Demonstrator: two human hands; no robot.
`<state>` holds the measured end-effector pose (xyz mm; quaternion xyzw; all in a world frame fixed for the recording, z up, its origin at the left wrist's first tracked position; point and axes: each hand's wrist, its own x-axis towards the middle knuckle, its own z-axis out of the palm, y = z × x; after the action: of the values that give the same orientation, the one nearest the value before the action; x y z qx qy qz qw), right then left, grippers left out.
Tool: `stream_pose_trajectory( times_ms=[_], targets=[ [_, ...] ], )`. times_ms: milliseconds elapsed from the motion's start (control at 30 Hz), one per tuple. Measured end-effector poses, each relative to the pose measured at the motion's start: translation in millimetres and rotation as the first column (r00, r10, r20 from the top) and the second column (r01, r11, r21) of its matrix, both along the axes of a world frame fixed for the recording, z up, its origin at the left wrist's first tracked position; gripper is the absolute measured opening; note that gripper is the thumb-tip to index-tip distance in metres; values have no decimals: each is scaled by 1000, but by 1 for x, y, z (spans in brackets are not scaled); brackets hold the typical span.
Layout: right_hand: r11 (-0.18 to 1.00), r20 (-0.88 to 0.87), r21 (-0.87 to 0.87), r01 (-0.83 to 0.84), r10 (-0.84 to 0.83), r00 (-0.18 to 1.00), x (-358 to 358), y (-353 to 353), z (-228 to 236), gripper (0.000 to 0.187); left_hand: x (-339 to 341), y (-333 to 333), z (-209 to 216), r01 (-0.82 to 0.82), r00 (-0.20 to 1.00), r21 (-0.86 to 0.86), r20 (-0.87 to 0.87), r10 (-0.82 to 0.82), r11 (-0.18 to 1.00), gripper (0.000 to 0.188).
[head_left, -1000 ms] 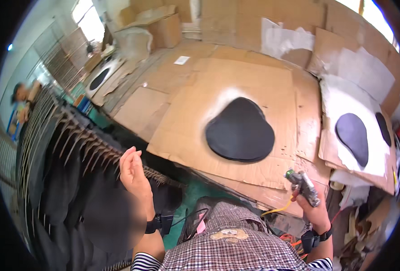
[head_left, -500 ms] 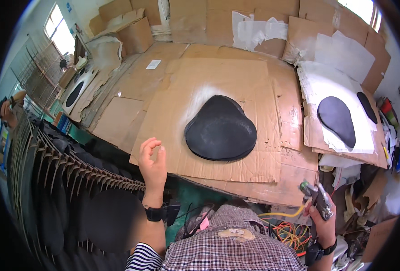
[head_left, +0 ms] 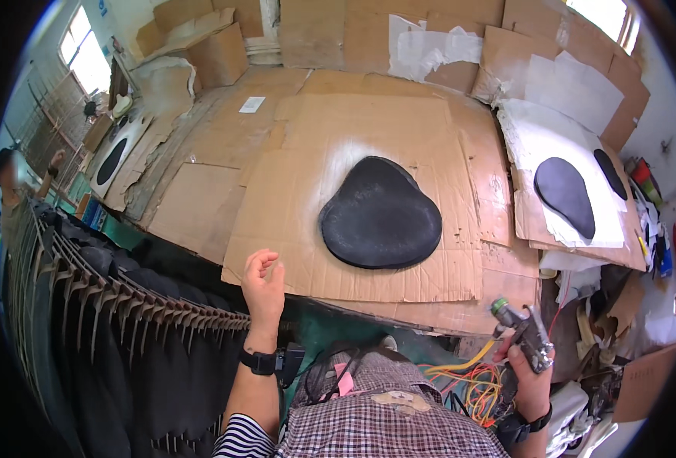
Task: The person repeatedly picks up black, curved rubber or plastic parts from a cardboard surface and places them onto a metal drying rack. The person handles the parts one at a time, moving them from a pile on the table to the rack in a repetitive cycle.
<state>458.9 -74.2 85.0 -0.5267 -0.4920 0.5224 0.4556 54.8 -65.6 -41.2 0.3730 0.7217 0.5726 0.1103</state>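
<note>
A black, rounded three-lobed pad (head_left: pixel 380 217) lies flat on a cardboard sheet (head_left: pixel 277 206) in front of me. My left hand (head_left: pixel 263 284) hovers near the sheet's front left corner, empty, its fingers loosely curled and the thumb apart. At the lower right, my right hand (head_left: pixel 530 375) grips a metal spray gun (head_left: pixel 527 332). A yellow hose (head_left: pixel 464 363) runs from the gun toward the floor. The gun is apart from the pad, its green-ringed end turned up and to the left.
To the left stands a rack (head_left: pixel 136 305) hung with many dark pieces. On white paper at the right lie two black pieces, one a pear-shaped pad (head_left: pixel 564 197). Coiled hoses (head_left: pixel 481 395) lie on the floor. Another person (head_left: pixel 8 187) is at the far left.
My left hand has dropped slightly and its fingers have drawn closer together. My right hand has shifted left with the spray gun. The view has turned a little; the pad stays on the cardboard.
</note>
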Motion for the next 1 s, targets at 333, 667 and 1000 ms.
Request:
stream_pose_trajectory(
  times_ms=[333, 667, 1000],
  targets=[
    [991, 173, -82, -108, 120, 978, 29, -41, 2, 65, -20, -2, -34, 30, 997, -32, 66, -28, 999, 16],
    [989, 13, -57, -136, 137, 990, -32, -8, -4, 43, -29, -13, -41, -11, 999, -81, 43, 14, 997, 15],
    [995, 117, 29, 96, -99, 988, -5, -4, -5, 23, -28, -7, -71, -30, 985, -139, 163, 53, 990, 15]
  ],
)
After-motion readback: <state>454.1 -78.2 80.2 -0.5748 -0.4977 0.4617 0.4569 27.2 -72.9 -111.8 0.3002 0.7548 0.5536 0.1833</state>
